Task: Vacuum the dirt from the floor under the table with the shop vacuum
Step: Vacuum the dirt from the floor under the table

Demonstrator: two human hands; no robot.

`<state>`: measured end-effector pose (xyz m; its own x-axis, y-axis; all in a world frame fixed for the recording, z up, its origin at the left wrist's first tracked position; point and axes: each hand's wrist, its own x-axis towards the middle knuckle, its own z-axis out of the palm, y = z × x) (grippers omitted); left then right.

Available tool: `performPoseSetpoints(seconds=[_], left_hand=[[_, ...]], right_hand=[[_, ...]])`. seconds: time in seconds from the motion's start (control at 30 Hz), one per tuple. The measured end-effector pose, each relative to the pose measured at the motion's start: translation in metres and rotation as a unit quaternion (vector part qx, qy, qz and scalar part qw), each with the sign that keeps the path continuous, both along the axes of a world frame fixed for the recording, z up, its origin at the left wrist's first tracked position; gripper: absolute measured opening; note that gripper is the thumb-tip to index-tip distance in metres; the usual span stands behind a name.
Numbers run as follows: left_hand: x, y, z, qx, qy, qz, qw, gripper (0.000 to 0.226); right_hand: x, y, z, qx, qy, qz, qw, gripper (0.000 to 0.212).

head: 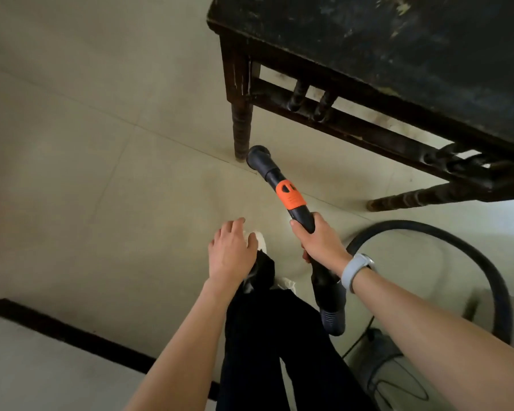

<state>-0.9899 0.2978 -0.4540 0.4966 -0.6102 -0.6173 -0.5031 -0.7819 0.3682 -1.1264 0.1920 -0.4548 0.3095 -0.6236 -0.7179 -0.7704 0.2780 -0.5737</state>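
My right hand grips the black vacuum handle, which carries an orange collar. The round nozzle points at the tiled floor just beside the near left leg of the dark wooden table. A black hose loops from the handle round to the right. My left hand hovers over my legs with relaxed fingers and holds nothing. Dirt on the floor under the table is too faint to make out.
A second table leg slants at the right, with a low rail and spindles between the legs. The grey vacuum body and a thin cord sit at lower right. A dark strip crosses the floor at lower left.
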Motion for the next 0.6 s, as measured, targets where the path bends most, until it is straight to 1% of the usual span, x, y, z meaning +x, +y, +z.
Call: performPoseSetpoints(seconds=[0.17,0.27,0.33,0.4,0.47,0.57,0.6], left_hand=[[0.019,0.032,0.041,-0.007,-0.013,-0.008,1.0,0.047],[0.052,0.042,0.06,-0.022,-0.021,-0.022,0.999,0.048],[0.081,0.046,0.07,-0.046,-0.011,-0.017,0.999,0.047],[0.115,0.047,0.078,-0.083,0.029,0.018,0.996,0.045],[0.154,0.045,0.084,-0.115,0.087,0.066,0.987,0.045],[0.214,0.033,0.093,-0.13,0.171,0.096,0.972,0.049],[0.232,0.028,0.095,-0.141,0.206,0.113,0.962,0.049]], right_hand=[[0.017,0.032,0.042,-0.005,-0.007,0.003,1.0,0.018],[0.047,0.047,0.065,-0.011,-0.02,-0.006,1.0,0.017],[0.075,0.055,0.078,-0.019,-0.024,-0.013,0.999,0.018],[0.109,0.064,0.089,-0.035,-0.021,-0.015,0.999,0.021],[0.15,0.074,0.098,-0.052,-0.016,-0.011,0.998,0.022],[0.213,0.091,0.109,-0.074,-0.003,0.009,0.997,0.025],[0.234,0.096,0.11,-0.085,0.002,0.021,0.996,0.026]])
